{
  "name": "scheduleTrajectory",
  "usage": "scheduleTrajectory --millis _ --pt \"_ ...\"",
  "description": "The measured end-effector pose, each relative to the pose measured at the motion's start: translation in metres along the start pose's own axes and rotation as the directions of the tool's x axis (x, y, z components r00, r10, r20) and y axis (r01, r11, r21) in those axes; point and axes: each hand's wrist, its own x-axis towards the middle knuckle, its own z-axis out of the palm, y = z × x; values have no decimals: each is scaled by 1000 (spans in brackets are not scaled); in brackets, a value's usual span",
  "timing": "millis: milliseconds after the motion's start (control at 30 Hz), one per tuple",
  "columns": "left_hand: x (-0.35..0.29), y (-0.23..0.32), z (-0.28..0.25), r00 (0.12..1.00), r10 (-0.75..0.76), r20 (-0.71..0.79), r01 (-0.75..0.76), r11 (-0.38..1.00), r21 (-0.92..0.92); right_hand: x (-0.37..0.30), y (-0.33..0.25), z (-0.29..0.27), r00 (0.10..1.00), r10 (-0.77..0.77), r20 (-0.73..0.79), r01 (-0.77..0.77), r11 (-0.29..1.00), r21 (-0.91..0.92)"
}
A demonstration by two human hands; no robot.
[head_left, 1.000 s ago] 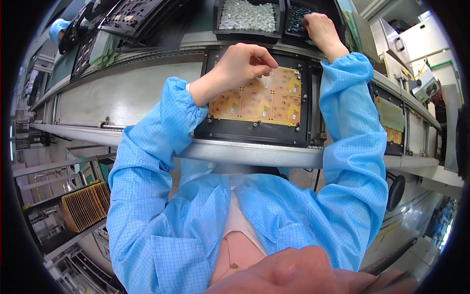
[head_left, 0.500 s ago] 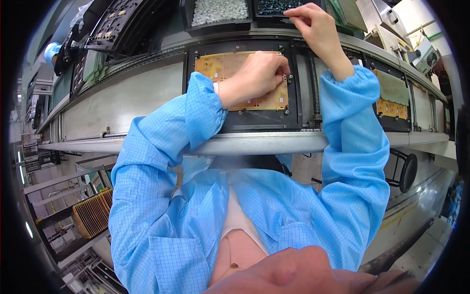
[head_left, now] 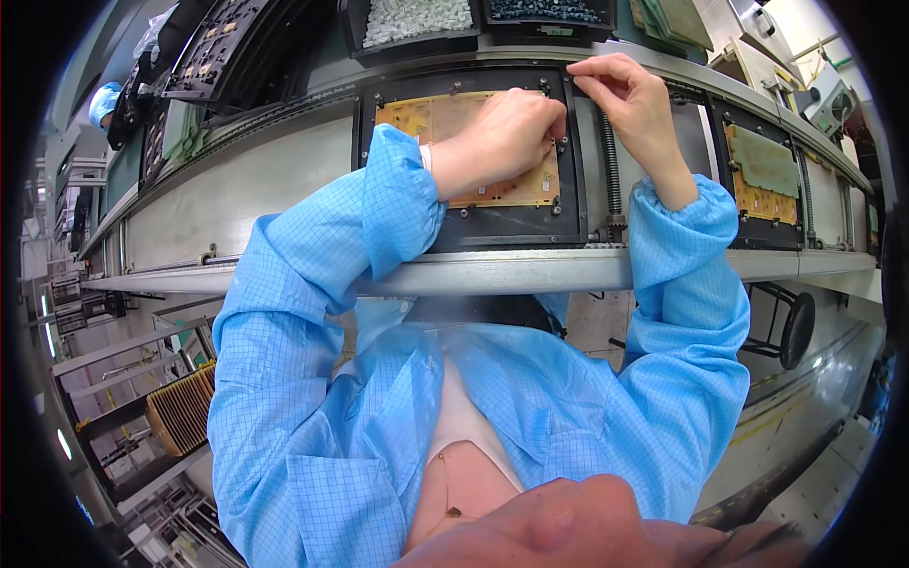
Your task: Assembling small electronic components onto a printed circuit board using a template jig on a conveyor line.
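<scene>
A yellow-orange circuit board (head_left: 407, 118) lies in a black frame (head_left: 483, 230) on the conveyor. Above its right part is my left hand (head_left: 504, 134), fingers curled and pressed together near the board's right edge. Whatever those fingers may hold is hidden. My right hand (head_left: 632, 106) hovers to the right of the board, thumb and forefinger brought together by the frame's far right corner. Any part in that pinch is too small to make out. Beyond the hands stand a bin of white parts (head_left: 417, 21) and a bin of dark blue parts (head_left: 544, 11).
Farther right on the conveyor sits another board (head_left: 767, 205), partly covered by a green sheet (head_left: 765, 161). Black trays (head_left: 227, 47) stand at the far left. The conveyor's metal rail (head_left: 530, 272) runs in front of me. A black stool (head_left: 797, 331) is at the right.
My right hand has come back from the dark blue parts bin, nearer to me and the board. My left hand has shifted slightly rightward and away from me, still over the board.
</scene>
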Motion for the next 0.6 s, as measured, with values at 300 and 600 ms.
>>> scheduleTrajectory --millis 300,600 --pt "-8 -20 -8 996 47 -70 -57 987 -150 -37 -17 -7 976 -123 179 159 967 -201" --pt "16 -116 -84 812 108 -574 91 947 307 -55 -19 -4 935 -137 328 226 941 -252"
